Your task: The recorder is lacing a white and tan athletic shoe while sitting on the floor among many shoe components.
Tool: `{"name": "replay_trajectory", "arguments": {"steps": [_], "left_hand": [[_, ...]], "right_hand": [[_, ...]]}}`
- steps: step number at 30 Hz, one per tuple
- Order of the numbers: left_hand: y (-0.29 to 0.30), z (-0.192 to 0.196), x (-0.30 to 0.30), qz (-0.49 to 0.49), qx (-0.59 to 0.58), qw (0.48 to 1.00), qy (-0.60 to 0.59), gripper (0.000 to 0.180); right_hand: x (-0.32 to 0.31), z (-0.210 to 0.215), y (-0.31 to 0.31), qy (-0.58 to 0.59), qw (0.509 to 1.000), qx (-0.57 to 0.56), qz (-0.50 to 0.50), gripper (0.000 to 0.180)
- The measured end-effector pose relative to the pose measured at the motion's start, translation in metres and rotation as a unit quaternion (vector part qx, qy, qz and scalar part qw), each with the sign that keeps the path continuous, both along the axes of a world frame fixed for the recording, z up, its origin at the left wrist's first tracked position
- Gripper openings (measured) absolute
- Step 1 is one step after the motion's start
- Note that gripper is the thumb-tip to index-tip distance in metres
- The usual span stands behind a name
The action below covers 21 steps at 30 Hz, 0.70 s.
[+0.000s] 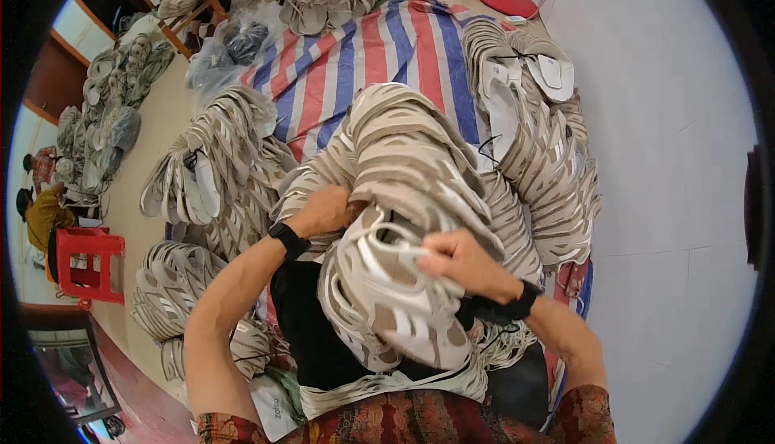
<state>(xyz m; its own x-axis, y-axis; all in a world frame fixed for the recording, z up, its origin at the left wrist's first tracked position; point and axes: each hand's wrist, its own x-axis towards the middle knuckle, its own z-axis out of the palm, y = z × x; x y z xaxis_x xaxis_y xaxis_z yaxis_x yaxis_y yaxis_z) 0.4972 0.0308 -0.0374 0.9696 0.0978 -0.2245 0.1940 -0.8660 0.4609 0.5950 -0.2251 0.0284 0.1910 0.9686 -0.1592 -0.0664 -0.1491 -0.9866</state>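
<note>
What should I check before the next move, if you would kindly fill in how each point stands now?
1. Right hand on the front shoe upper: ok, thumb and fingers closed near its lacing.
2. Sharp view of the right fingertips: not ok, they are blurred.
3. Left hand gripping: cannot tell, its fingertips are hidden among the uppers.
4. Central stack of uppers nested: ok, they overlap in a curved row.
5. White cords clear of the front shoe upper: cannot tell, its toe appears right beside them.
6. Left-hand bundle tied: ok, a black tie shows on it.
</note>
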Motion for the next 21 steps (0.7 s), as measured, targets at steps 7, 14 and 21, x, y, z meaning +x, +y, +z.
{"name": "replay_trajectory", "arguments": {"steps": [7,14,21], "left_hand": [[-0.024,0.038,0.038,0.02,-0.002,0.996,0.087,0.038],[-0.033,0.044,0.037,0.053,-0.014,0.989,0.139,0.038],[-0.027,0.054,-0.007,0.075,-0.278,0.949,0.129,0.046]], "right_hand": [[0.06,-0.026,-0.018,-0.042,0.989,-0.103,-0.099,0.024],[0.018,0.015,-0.022,-0.573,0.785,0.073,-0.224,0.019],[-0.057,0.023,-0.038,-0.621,0.777,0.069,-0.081,0.029]]}}
